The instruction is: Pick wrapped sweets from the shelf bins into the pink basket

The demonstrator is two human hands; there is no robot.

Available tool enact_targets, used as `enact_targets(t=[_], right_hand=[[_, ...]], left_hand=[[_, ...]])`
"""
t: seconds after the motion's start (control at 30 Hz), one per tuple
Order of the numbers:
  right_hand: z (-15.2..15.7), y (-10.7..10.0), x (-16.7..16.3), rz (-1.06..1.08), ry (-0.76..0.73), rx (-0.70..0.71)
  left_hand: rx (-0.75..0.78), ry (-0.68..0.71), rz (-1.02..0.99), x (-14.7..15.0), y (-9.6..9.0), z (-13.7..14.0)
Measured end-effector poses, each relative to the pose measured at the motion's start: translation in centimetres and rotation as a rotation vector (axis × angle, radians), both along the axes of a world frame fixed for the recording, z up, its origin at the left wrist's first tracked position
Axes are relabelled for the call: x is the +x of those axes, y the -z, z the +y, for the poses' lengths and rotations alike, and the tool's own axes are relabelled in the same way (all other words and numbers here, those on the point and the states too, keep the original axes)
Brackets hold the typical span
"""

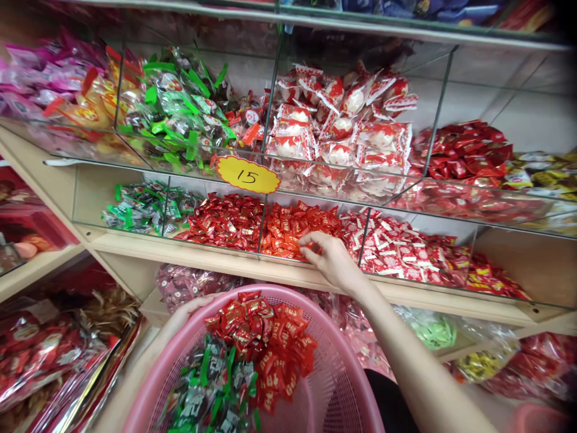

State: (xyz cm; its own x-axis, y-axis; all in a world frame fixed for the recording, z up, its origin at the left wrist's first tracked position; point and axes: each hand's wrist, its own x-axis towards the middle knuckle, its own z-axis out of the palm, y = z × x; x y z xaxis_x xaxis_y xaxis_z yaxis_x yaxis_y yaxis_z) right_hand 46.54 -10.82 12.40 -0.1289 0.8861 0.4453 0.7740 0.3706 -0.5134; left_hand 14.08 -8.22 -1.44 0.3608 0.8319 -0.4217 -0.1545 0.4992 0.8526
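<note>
- Shelf (144, 248): wooden edge beyond the basket.
- Pink basket (333, 355): bare room inside, rightward.
- Left hand (189, 311): curled on its rim.
- Right hand (328, 255): half-curled at the bin's glass edge; cannot tell if holding anything.
- Orange-red candies (288, 225): in bin and basket.

A pale wooden shelf (135, 248) stands here, with clear glass walls (438, 111). The back (543, 123) behind the glass is white.

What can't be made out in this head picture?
Head view, left hand: its grip, partly hidden by the pink basket.
Head view, pink basket: near side, cut off by bottom edge.
Head view, right hand: whether it holds anything, too small.
Head view, top-shelf packets: cut off by the top edge.
</note>
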Motion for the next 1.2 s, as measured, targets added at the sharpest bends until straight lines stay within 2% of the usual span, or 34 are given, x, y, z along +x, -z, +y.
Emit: enact_targets(t=[0.13, 0.23, 0.43, 0.7, 0.83, 0.97, 1.1, 1.2], right_hand=[[3.5, 0.3, 0.6, -0.147, 0.003, 0.000], [4.8, 0.8, 0.5, -0.239, 0.010, -0.041], [4.9, 1.1, 0.4, -0.313, 0.050, -0.118], [5.6, 1.7, 0.9, -0.295, -0.021, -0.070], [5.5, 1.9, 1.0, -0.167, -0.063, 0.000], [5.0, 1.6, 1.0, 0.084, -0.078, 0.036], [4.2, 0.8, 0.6, 0.352, -0.117, 0.046], [2.9, 0.0, 0.1, 0.472, -0.137, 0.030]], left_hand=[[-0.078, -0.022, -0.078, 0.7, -0.8, -0.4], [-0.126, -0.045, -0.110, 0.7, -0.9, -0.3], [-0.112, -0.006, -0.080, 0.8, -1.5, -0.4], [-0.109, 0.016, -0.099, 1.0, -2.1, -0.7], [-0.144, -0.011, -0.107, 1.0, -2.1, -0.6], [-0.127, 0.005, -0.113, 1.4, -3.0, -1.1], [-0.136, 0.011, -0.098, 1.8, -3.8, -1.5], [-0.133, 0.003, -0.069, 1.9, -3.8, -1.5]])
